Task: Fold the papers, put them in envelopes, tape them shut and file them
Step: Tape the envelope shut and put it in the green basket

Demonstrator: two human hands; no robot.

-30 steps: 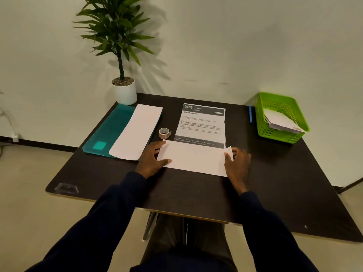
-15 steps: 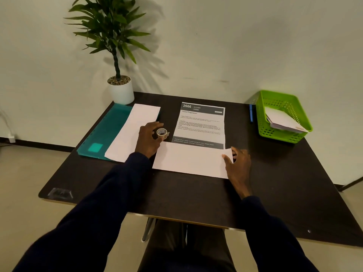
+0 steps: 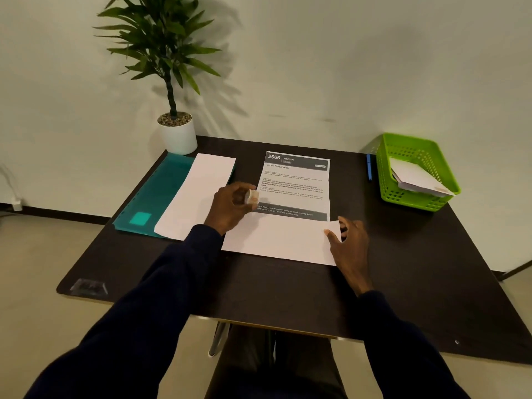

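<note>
The white envelope (image 3: 279, 240) lies flat at the near middle of the dark table (image 3: 288, 289), its long axis running left to right and tilted slightly, the right end nearer the person. The right hand (image 3: 349, 243) holds that right end, thumb on top and fingers curled behind the edge. The left hand (image 3: 230, 205) is lifted just beyond the envelope's left end, fingers closed round a small tape roll (image 3: 252, 196); any print on the roll is too blurred to read. The envelope's far edge covers the bottom of a printed sheet (image 3: 296, 182) headed "2666 KITCHEN" and "Cereal Preparation", its long axis pointing away. To the left a long white paper (image 3: 198, 194) rests on a teal folder (image 3: 155, 197), both angled toward a potted plant (image 3: 178, 136) at the far corner. To the right stands a green basket (image 3: 403, 197) holding white envelopes (image 3: 417, 178), with a blue pen (image 3: 368, 168) just beside it.
</note>
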